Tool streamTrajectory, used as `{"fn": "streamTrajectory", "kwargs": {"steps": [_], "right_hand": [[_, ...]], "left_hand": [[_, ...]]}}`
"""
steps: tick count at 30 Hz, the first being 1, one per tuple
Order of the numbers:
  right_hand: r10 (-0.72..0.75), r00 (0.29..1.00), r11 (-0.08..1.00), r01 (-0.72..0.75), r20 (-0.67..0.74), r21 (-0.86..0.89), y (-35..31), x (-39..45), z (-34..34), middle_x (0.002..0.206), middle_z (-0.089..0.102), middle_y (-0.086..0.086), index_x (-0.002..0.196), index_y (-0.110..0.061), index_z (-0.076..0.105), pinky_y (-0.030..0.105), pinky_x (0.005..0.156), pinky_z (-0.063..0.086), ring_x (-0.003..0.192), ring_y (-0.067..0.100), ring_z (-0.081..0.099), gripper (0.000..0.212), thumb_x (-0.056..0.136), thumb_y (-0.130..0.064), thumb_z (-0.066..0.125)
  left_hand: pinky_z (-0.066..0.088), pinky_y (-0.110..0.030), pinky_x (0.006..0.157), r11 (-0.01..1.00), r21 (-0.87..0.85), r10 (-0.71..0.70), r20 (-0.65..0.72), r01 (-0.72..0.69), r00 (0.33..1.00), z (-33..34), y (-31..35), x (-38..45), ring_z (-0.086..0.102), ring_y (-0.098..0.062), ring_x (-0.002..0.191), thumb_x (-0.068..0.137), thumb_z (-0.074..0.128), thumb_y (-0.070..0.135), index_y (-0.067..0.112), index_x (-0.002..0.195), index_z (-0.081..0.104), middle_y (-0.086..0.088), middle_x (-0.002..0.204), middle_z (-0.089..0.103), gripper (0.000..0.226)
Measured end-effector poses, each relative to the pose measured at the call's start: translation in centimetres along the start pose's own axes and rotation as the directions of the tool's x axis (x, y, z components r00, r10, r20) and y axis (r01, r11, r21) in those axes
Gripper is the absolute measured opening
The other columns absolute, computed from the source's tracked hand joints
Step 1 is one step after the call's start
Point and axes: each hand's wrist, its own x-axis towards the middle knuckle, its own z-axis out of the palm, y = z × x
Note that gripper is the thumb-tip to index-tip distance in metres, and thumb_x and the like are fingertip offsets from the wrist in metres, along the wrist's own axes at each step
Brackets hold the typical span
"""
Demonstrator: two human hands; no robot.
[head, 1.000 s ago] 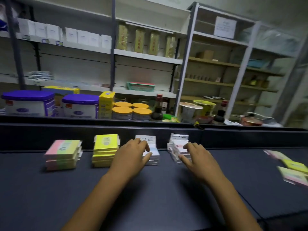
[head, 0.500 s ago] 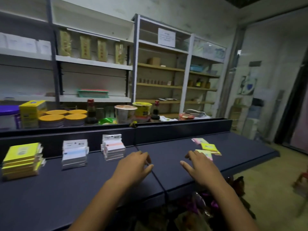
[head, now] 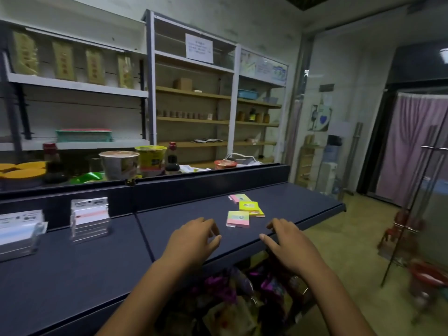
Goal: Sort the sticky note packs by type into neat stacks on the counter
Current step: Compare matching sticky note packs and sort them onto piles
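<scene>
Now that both hands have left the white pack stacks (head: 89, 218) and swung right along the counter (head: 72, 267), three loose coloured sticky note packs (head: 238, 218) lie just beyond them, likely next for sorting. The left hand (head: 191, 241) and right hand (head: 288, 246) hover palm-down, fingers loosely spread, holding nothing.

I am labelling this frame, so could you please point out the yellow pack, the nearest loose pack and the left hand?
yellow pack (head: 249, 206), head view, top face.
pink-and-green pack (head: 238, 218), head view, top face.
left hand (head: 191, 241), head view, back of hand.
</scene>
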Motion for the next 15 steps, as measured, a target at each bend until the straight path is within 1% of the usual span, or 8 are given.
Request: {"fn": "streamTrajectory", "kwargs": {"steps": [6,12,15], "right_hand": [[0.009,1.0,1.0,-0.009,0.001,-0.006,3.5,4.3,1.5,0.125,0.056,-0.005,0.125,-0.024,0.049,0.035,0.095,0.046,0.117,0.016,0.05,0.041,0.099,-0.055,0.044],[0.004,1.0,1.0,-0.004,0.016,-0.017,6.3,11.0,3.0,0.127,0.055,-0.005,0.127,-0.024,0.049,0.035,0.097,0.044,0.12,0.016,0.049,0.042,0.098,-0.055,0.045],[-0.002,1.0,1.0,0.002,0.009,-0.022,7.4,14.3,3.4,0.129,0.055,-0.005,0.128,-0.024,0.049,0.034,0.096,0.044,0.12,0.015,0.049,0.042,0.099,-0.055,0.044]], "left_hand": [[0.049,-0.03,0.078,0.999,-0.039,-0.01,-0.007,0.009,1.0,3.4,0.2,5.5,0.056,-0.011,0.098,0.096,0.05,0.047,0.034,0.105,0.059,0.013,0.108,0.059,0.019],[0.046,-0.028,0.073,0.997,-0.077,-0.031,-0.009,0.03,0.999,6.5,-1.1,12.7,0.057,-0.01,0.097,0.096,0.05,0.045,0.033,0.107,0.06,0.014,0.107,0.059,0.019],[0.043,-0.027,0.07,0.995,-0.086,-0.049,-0.026,0.047,0.998,7.7,-1.7,16.0,0.058,-0.011,0.096,0.094,0.051,0.043,0.033,0.105,0.061,0.014,0.107,0.061,0.018]]}}
